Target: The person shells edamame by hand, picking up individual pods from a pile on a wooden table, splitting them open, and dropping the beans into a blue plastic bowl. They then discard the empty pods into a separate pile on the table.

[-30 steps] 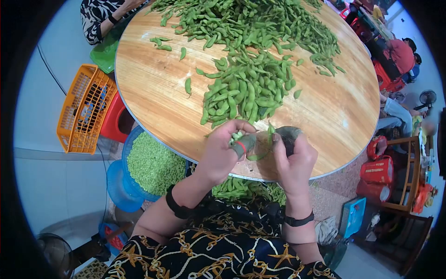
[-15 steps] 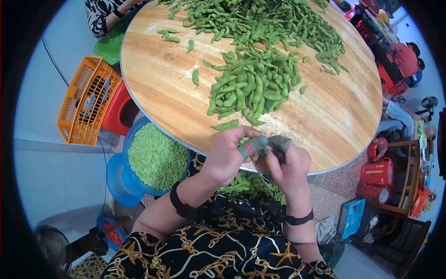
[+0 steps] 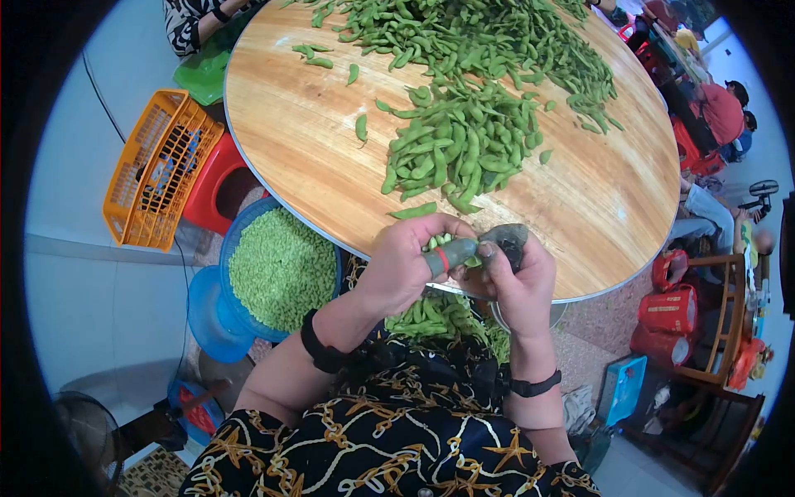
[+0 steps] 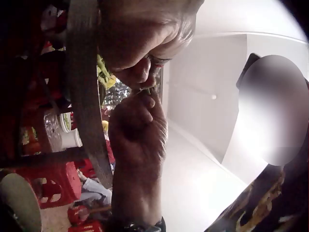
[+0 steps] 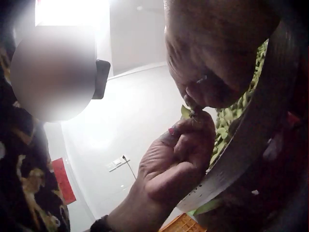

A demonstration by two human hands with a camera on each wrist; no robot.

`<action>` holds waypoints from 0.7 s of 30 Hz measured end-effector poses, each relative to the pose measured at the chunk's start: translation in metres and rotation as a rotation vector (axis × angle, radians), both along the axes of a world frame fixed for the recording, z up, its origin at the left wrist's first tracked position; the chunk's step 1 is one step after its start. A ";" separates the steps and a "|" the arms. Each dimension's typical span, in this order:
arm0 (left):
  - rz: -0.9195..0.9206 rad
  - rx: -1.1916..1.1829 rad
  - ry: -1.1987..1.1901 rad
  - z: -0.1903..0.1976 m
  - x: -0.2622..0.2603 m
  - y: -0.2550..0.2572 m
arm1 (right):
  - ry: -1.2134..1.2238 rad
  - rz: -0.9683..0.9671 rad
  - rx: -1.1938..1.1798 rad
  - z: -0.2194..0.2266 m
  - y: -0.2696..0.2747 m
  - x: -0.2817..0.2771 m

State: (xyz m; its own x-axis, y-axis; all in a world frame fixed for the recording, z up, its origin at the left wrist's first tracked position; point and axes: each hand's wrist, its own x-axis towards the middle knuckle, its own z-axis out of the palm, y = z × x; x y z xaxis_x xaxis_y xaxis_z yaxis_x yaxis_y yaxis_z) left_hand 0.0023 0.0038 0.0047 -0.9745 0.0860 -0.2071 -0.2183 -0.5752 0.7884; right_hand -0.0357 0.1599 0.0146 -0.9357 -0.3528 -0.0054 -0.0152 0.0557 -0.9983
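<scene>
Round tabletop of pale, grained wood (image 3: 596,199) fills much of the view, bearing a heap of plump green bean pods (image 3: 464,153); beside its edge stands a round blue plastic basin (image 3: 240,319) of pale green shelled beans (image 3: 281,269). Apart a second ago, the left hand (image 3: 404,261) and right hand (image 3: 527,275) now meet over a small green pod (image 3: 473,261), suggesting it is being worked open. Left fingers curl round a few pale loose beans (image 3: 437,241); right thumb and fingers pinch the pod.

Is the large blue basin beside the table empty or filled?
Filled, at least partly: green beans cover the inside of the basin; depth unclear.
</scene>
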 end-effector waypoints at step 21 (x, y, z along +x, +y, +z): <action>-0.005 -0.689 0.060 0.011 -0.009 -0.007 | 0.325 -0.050 0.256 0.014 -0.009 -0.002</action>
State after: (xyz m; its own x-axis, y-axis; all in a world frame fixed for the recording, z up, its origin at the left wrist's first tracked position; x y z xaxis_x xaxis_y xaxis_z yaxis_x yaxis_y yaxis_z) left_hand -0.0066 -0.0031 0.0155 -0.9859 -0.0413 -0.1619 -0.1643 0.0622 0.9844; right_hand -0.0377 0.1513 0.0289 -0.9190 -0.3325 0.2117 -0.3186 0.3105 -0.8956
